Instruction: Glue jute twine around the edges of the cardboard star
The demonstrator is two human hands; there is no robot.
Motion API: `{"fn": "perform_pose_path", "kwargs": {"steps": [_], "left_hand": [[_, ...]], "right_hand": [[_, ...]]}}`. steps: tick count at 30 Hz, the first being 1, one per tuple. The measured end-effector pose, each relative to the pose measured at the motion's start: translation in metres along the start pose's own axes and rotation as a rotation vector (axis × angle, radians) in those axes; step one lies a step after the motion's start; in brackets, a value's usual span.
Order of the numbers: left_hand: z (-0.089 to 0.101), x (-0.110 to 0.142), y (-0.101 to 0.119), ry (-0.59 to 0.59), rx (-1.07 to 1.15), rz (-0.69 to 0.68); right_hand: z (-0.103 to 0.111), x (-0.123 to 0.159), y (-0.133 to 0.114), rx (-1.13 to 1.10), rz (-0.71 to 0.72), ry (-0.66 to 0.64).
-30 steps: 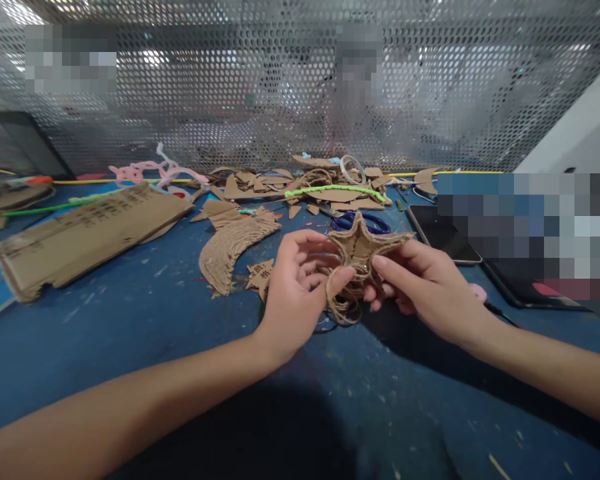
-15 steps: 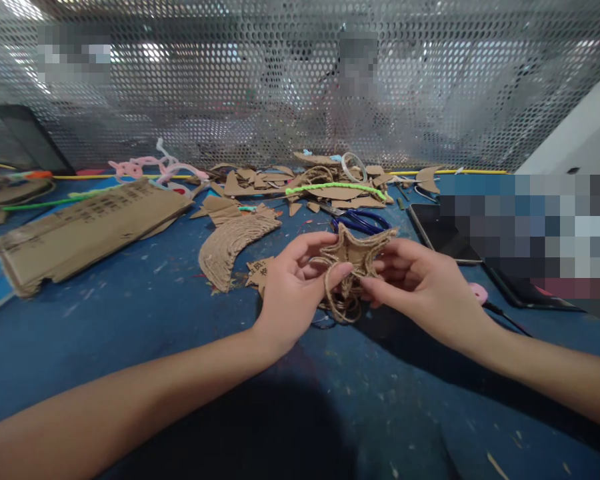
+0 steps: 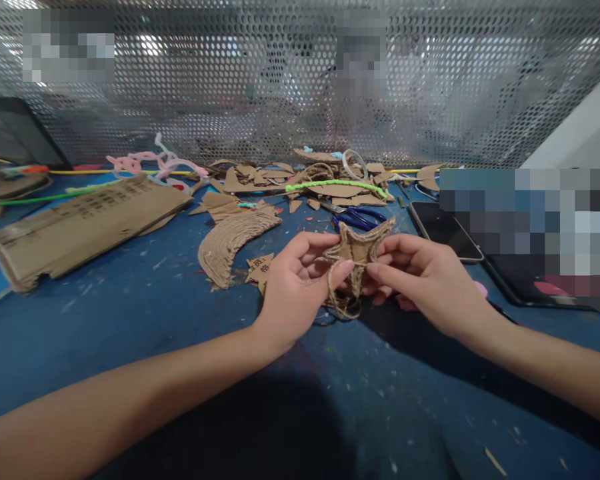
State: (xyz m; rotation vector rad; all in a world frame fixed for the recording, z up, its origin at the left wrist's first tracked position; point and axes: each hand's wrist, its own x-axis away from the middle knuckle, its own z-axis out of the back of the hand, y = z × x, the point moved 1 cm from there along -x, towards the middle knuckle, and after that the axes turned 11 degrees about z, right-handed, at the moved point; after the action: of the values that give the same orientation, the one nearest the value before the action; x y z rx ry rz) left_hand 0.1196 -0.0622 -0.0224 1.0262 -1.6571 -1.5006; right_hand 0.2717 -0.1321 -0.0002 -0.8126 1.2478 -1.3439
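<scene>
Head view. Star (image 3: pixel 357 248): cardboard, twine-edged, held above the table (image 3: pixel 130 320), just in front of the scissors (image 3: pixel 363 217). Left hand (image 3: pixel 293 290) pinches its lower left; right hand (image 3: pixel 425 280) pinches its lower right. Twine (image 3: pixel 344 297) hangs loose below the star. Likely light, bendable, rough-gripping; best held by the flat faces.

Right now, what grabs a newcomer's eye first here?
Centre frame: the left hand and right hand together hold up a cardboard star edged in jute twine, with loose loops hanging below it. Behind it, cardboard scraps are heaped along the far edge of the blue table, a bright green pipe cleaner lying across them. A twine-covered crescent lies left of the hands.
</scene>
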Motion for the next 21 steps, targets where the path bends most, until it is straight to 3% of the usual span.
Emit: {"fn": "perform_pose_path", "kwargs": {"steps": [3, 7, 14, 16, 21], "left_hand": [[0.0006, -0.0010, -0.0005, -0.017, 0.007, -0.002], [0.0017, -0.0031, -0.0009, -0.034, 0.004, 0.016], [0.0038, -0.0062, -0.0030, -0.015, 0.014, 0.038], [0.0042, -0.0061, -0.0035, -0.024, -0.030, -0.016], [0.0059, -0.0035, -0.0021, 0.007, -0.190, -0.316]], "right_hand": [[0.0008, -0.0039, -0.0020, -0.073, -0.114, -0.037], [0.0021, -0.0047, -0.0012, -0.137, -0.154, -0.037], [0.0052, -0.0033, 0.0039, -0.078, -0.023, -0.115], [0.0048, -0.0029, 0.0041, -0.078, -0.037, -0.110], [0.0026, -0.0018, 0.0019, -0.096, -0.085, -0.027]]}}
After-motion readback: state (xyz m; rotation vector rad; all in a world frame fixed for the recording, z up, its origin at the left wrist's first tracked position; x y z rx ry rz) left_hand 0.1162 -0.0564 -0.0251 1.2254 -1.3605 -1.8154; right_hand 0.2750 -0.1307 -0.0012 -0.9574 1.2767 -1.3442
